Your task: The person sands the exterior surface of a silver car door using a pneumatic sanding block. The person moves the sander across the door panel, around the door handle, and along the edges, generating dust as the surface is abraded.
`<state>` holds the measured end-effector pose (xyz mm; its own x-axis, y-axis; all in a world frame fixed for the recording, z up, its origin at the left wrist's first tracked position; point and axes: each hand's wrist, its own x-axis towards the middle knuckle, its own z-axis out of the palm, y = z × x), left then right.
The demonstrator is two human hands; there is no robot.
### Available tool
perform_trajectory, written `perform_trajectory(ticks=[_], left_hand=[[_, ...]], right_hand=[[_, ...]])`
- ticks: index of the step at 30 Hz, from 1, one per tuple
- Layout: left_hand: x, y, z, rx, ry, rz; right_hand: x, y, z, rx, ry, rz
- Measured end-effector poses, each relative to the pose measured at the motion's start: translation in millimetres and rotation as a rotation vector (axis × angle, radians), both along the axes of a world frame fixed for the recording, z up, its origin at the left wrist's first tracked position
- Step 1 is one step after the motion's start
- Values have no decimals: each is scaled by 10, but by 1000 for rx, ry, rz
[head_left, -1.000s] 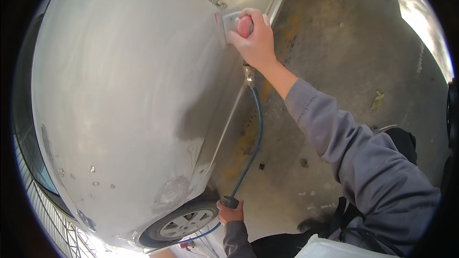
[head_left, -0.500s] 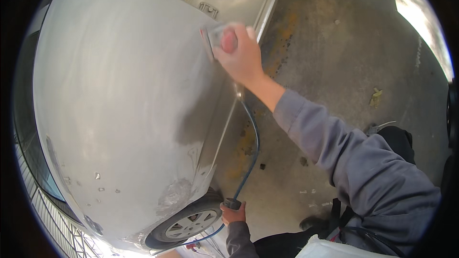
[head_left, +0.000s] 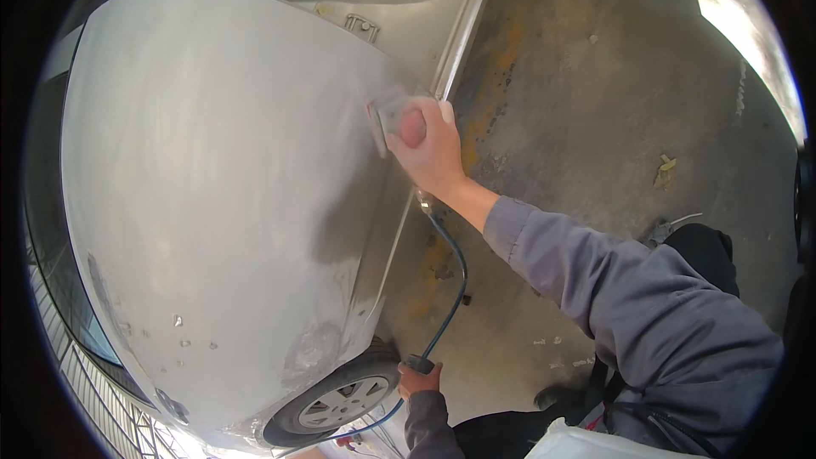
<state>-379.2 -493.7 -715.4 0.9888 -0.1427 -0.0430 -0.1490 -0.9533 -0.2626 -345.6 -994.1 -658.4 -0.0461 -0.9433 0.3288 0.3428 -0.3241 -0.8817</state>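
Note:
My right hand is closed around a blurred air sander, whose flat pad has a red edge. The pad lies against the pale, dull car body panel, close to its edge beside the door opening. A dark blue hose runs from a metal fitting below that hand and curves down to my left hand. Beside the wheel, my left fingers are closed around a dark, stubby piece on the hose. What my palms cover is hidden.
A car wheel sits under the panel at the lower middle. Chips and a rough scuffed patch mark the lower panel. The door sill runs along the right. A dry leaf lies on the stained concrete floor.
My right hand and the sander have moved down along the panel edge, nearer to me. The hose bows out a little further right. My left hand keeps its grip.

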Motion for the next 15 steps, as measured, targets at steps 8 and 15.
perform_trajectory(ticks=[8, 15], left_hand=[[38, -62, 46, -40, -14, 47], [-7, 21, 41, 6, 33, 81]], right_hand=[[-16, -504, 95, 73, -23, -80], [-9, -186, 19, 112, -13, 6]])
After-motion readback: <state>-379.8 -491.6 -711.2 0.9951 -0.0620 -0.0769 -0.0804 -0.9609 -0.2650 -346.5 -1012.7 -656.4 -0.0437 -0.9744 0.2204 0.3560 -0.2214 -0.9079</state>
